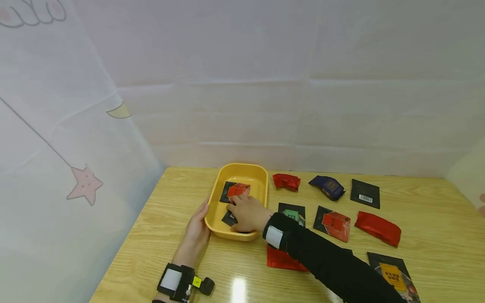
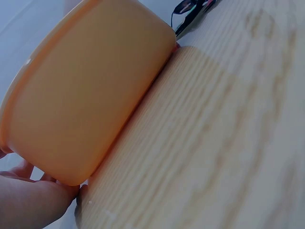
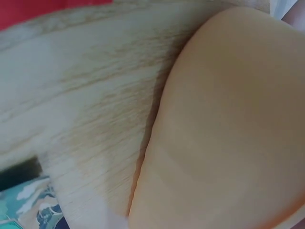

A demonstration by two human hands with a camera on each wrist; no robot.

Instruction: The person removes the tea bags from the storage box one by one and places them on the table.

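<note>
A yellow plastic bin [image 1: 261, 181] stands on the table, and my left hand [image 1: 198, 227] holds it by its left side. In the left wrist view the fingers [image 2: 38, 195] are at the corner of the bin [image 2: 90, 90]. My right hand [image 1: 250, 213] reaches inside, its thumb and fingers bent around a small black packet [image 1: 229, 219] that the hand partly covers. A black-and-red packet [image 1: 231, 190] lies in the bin just beyond the fingers. In the right wrist view the bin's outer wall [image 3: 228, 119] hides the right hand's fingers.
Right of the bin lie a red wrapped packet [image 1: 286, 182], a dark blue one [image 1: 329, 187], a black one with a barcode [image 1: 365, 193], a green-labelled one [image 1: 291, 213], a black-and-red one [image 1: 332, 223] and red pouches [image 1: 379, 228]. A yellow-labelled packet [image 1: 394, 275] lies nearer. A cloth backdrop [image 1: 265, 105] stands behind.
</note>
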